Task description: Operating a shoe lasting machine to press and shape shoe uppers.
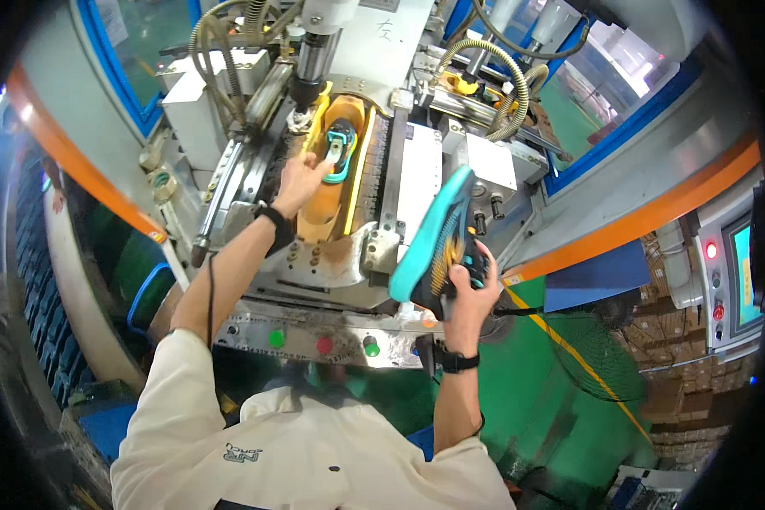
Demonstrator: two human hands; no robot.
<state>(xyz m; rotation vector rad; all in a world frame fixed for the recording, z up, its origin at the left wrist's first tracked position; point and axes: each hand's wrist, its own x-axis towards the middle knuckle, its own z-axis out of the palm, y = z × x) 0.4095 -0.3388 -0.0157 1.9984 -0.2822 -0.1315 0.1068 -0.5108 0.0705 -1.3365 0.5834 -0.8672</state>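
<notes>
My right hand (473, 293) grips a black shoe (451, 246) with a teal sole, holding it up in front of the machine. The shoe is tilted, its sole facing left, and yellow-orange shows on its side. A second black and teal shoe (340, 146) sits in the orange-yellow mould (321, 208) of the machine. My left hand (300, 183) reaches to the near left edge of that second shoe. Its fingers are stretched out and slightly apart, at or very near the shoe; actual contact is hard to make out.
A metal press cylinder (316, 64) hangs over the mould's far left. Hoses (518, 85) loop around a similar station at the right. Green and red buttons (324, 345) line the front panel (255, 335). A control screen (744, 263) stands far right, and a black net (591, 357) hangs nearer.
</notes>
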